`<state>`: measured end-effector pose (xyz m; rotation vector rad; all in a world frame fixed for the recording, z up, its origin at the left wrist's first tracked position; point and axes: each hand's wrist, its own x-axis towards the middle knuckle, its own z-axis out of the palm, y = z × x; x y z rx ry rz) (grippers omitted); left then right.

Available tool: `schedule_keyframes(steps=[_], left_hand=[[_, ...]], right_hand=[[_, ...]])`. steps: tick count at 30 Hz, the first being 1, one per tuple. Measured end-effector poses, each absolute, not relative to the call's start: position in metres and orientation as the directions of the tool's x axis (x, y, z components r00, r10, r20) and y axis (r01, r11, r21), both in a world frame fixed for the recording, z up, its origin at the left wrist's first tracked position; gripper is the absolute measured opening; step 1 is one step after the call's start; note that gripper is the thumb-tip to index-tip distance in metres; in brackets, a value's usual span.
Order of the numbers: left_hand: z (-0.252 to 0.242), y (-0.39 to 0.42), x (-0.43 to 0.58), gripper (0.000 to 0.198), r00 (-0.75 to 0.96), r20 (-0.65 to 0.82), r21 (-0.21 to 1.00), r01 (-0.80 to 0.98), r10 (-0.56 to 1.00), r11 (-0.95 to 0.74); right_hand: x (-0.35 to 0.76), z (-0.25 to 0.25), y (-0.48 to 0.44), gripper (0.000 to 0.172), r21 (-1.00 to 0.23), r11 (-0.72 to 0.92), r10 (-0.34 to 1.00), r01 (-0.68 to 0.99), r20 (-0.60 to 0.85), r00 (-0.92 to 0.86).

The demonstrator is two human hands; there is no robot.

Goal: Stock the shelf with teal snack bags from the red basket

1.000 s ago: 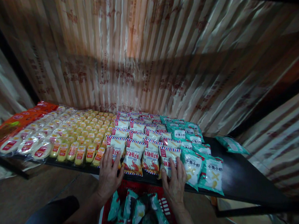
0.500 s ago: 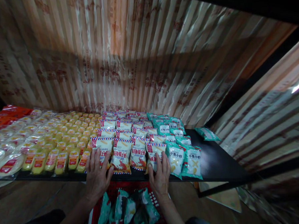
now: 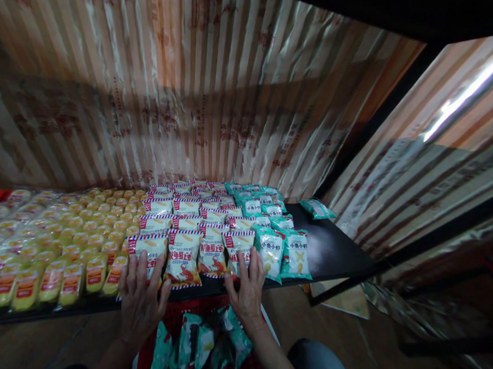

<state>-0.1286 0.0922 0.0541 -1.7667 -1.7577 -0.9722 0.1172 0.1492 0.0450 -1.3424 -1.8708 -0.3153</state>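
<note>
My left hand lies with spread fingers against the lower part of a white snack bag at the left end of the front row. Four-finger flat, my right hand rests on another white snack bag with red lettering, at that row's right end. Between the hands stand two more such bags, including a snack bag with red pictures. Just right of my right hand are teal snack bags. Below both hands, a red basket holds several teal bags.
Yellow packaged cakes fill the left of the black shelf. One teal bag lies apart at the back right. Striped plastic sheeting hangs behind, and a dark post stands at the right.
The view has turned slightly right, so the shelf and bags appear shifted left. Both hands stay on the front-row white bags, fingers outstretched.
</note>
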Motion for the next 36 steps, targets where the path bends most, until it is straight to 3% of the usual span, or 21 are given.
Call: schedule_keyframes(steps=[18,31,36], left_hand=[[0.050,0.084,-0.129,0.082,-0.107,0.736,0.178,0.983,0.668,-0.038],[0.048,0.086,-0.130,0.075,-0.132,0.721,0.201,0.979,0.680,-0.024],[0.045,0.088,-0.131,0.077,-0.129,0.745,0.218,0.974,0.654,-0.057]], right_hand=[[0.125,0.042,0.143,0.063,-0.211,0.435,0.666,0.875,0.730,-0.155],[0.062,0.094,0.153,0.058,-0.236,0.715,0.583,0.658,0.721,-0.375],[0.034,0.111,0.185,0.044,-0.201,0.738,0.573,0.644,0.690,-0.442]])
